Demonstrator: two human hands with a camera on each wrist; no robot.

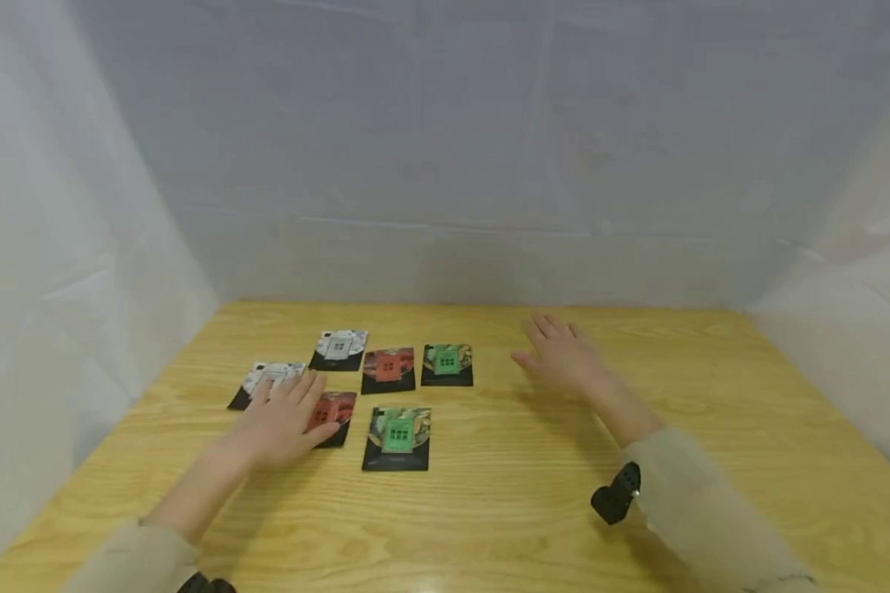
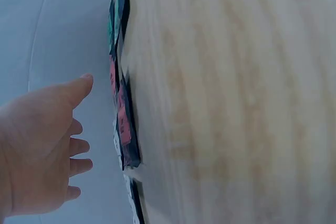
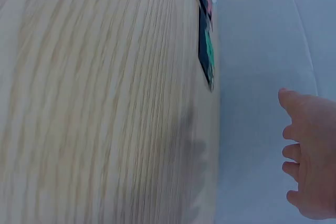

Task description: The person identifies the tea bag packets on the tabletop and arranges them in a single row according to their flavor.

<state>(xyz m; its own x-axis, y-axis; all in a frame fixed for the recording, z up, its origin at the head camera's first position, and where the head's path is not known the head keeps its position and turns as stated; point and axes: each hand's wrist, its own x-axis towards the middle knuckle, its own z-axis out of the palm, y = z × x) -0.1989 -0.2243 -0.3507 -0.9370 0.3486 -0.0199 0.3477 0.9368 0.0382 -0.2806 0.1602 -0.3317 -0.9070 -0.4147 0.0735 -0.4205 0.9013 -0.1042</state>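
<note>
My left hand [image 1: 280,422] hovers palm down over the left side of the table, fingers extended, holding nothing. Beneath and around it lie a red-and-black packet [image 1: 339,416], partly hidden by the hand, and a white-and-black packet [image 1: 255,379]. Beyond them are another white packet [image 1: 339,349], a second red packet [image 1: 389,369] and a green packet [image 1: 447,363]. Nearer the front lies another green packet [image 1: 396,438], flat on the wood. To the right of the packets my right hand [image 1: 561,356] is raised above the table with its fingers extended, its grasp empty.
The wooden table [image 1: 489,511] is enclosed by pale sheets [image 1: 489,148] at the back and both sides. Black wrist devices [image 1: 615,492] are strapped near the beige sleeves [image 1: 704,502]. The packets lie close together on the left half.
</note>
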